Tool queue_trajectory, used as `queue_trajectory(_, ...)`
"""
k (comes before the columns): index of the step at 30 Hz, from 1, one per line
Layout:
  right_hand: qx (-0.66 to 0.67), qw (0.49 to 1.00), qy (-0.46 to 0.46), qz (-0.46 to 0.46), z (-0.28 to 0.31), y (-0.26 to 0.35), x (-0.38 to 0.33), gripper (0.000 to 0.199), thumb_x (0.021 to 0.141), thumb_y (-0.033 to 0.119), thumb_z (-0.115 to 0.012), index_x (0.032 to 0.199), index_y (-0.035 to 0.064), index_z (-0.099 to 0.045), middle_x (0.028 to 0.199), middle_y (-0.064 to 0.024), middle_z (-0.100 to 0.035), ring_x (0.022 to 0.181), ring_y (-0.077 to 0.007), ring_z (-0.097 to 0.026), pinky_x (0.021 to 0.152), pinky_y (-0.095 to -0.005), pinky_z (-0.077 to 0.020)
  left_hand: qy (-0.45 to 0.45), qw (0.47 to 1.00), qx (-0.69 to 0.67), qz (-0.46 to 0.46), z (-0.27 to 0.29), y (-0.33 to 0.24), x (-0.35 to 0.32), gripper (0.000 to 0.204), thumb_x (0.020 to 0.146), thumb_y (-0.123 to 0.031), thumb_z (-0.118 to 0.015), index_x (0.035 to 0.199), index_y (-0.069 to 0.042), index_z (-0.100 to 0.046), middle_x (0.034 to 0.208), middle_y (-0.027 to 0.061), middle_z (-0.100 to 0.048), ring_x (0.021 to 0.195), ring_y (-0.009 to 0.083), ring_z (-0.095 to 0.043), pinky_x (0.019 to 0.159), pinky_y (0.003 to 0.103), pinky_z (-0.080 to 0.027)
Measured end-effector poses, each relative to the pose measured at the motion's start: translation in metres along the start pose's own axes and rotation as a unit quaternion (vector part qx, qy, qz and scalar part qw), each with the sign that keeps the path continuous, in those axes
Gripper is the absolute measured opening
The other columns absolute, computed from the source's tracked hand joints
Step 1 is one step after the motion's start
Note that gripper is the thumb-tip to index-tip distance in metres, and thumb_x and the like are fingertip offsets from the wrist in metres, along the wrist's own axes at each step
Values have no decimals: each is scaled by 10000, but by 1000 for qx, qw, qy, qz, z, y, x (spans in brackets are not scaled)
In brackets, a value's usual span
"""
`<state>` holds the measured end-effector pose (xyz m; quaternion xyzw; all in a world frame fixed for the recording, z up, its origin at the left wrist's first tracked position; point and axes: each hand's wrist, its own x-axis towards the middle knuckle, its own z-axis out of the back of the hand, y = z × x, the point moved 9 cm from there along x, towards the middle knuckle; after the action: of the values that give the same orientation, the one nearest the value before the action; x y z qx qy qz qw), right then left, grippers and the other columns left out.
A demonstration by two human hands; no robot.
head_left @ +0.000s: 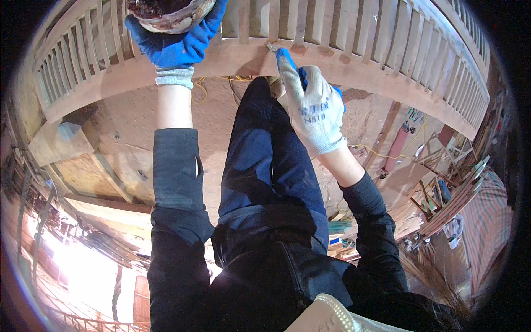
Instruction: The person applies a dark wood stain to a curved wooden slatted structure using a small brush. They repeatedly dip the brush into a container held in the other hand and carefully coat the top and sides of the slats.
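Observation:
At the upper left, my left hand (176,51) in a blue-palmed glove cups a round, stained bowl (176,21) from below. Dark, wet-looking stuff lies inside the bowl, whose top is cut off by the picture edge. My right hand (316,110), in a white glove with blue fingertips, is closed with its index finger stretched forward. By that fingertip a small greyish flat piece (272,47) touches a long wooden rail (243,60); the rest of what I hold is hidden under the hand. Many upright wooden slats (315,22) run up from the rail.
Below the rail is a dusty brown floor (215,110) with a yellow cable (368,149) across it. To the right lie a red cylindrical thing (395,148), stacked boards (456,196) and a striped cloth (487,216). Wooden panels (83,177) rest at the left.

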<state>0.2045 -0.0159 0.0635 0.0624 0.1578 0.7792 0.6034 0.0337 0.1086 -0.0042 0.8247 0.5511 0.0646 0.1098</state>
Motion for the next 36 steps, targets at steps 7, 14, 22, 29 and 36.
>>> queue_trajectory(7,23,1000,9,19,5,8,-10,528,807,74,-587,1327,135,-523,861,-65,-520,731,-212,-596,552,-355,-493,0,1000,3,-3,0,-1,-1,953,666,-577,-736,1434,-147,-371,1491,152,-343,1367,443,-275,1125,673,-176)
queue_trajectory(14,-11,999,17,-25,3,-2,0,601,781,26,-592,1358,169,-504,890,-112,-556,712,-271,-614,602,-372,-497,7,1000,8,1,1,-1,-1,952,665,-584,-734,1432,-148,-375,1490,151,-346,1366,441,-278,1126,670,-179)
queue_trajectory(22,53,998,16,-12,6,11,5,616,766,31,-607,1355,179,-506,916,-111,-550,726,-282,-617,627,-393,-498,-105,992,50,-38,4,12,-1,933,722,-545,-697,1412,-10,-367,1408,283,-400,1279,475,-394,1101,579,-311)
queue_trajectory(29,-29,999,13,19,-18,27,19,511,824,74,-606,1316,197,-546,912,-85,-555,732,-234,-629,591,-361,-512,-96,994,47,-26,5,12,-1,977,715,-567,-698,1417,13,-342,1412,302,-381,1283,483,-384,1105,577,-304)
queue_trajectory(36,2,999,-12,33,1,31,21,549,799,77,-608,1331,187,-531,880,-73,-547,716,-228,-616,578,-358,-504,-108,991,53,-54,7,7,-4,991,693,-564,-711,1419,1,-342,1408,297,-388,1281,484,-387,1106,579,-302)
